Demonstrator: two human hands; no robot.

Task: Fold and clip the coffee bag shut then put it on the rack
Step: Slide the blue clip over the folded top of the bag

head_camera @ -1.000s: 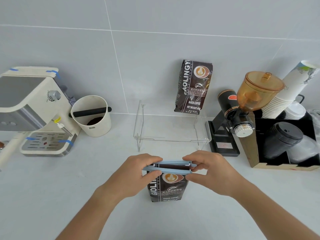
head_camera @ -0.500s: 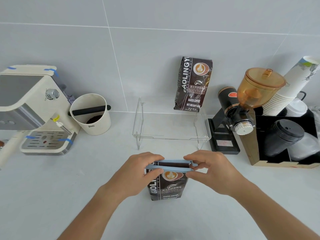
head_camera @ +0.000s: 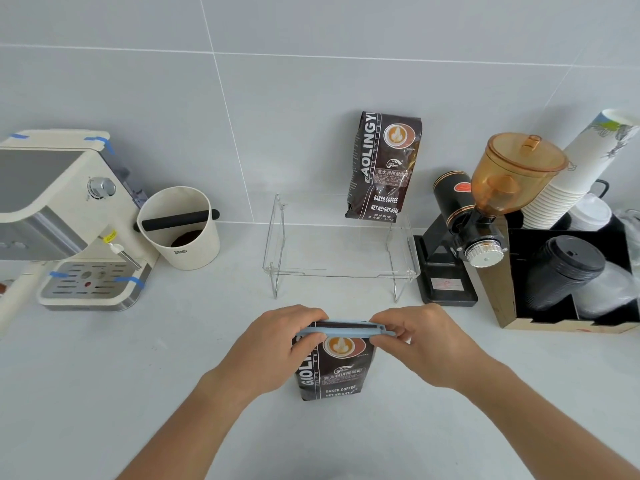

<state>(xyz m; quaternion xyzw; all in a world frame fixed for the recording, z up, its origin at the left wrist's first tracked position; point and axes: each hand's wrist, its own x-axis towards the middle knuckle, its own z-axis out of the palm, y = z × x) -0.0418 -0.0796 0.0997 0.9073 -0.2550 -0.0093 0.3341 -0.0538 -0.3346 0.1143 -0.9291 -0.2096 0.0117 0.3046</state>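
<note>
A dark brown coffee bag stands upright on the white counter in front of me, its top folded over. A long light-blue clip lies across that fold. My left hand pinches the clip's left end and the bag's upper left corner. My right hand pinches the clip's right end between thumb and fingers. Behind the bag stands a clear acrylic rack. A second, identical coffee bag stands on the rack's back right, leaning on the tiled wall.
A cream espresso machine and a cream knock box stand at the left. A black grinder with an amber hopper and a box of paper cups and black lids stand at the right.
Both hands stay on the clip and bag. The clip's two bars have come closer together over the fold. The bag sits in about the same place.
</note>
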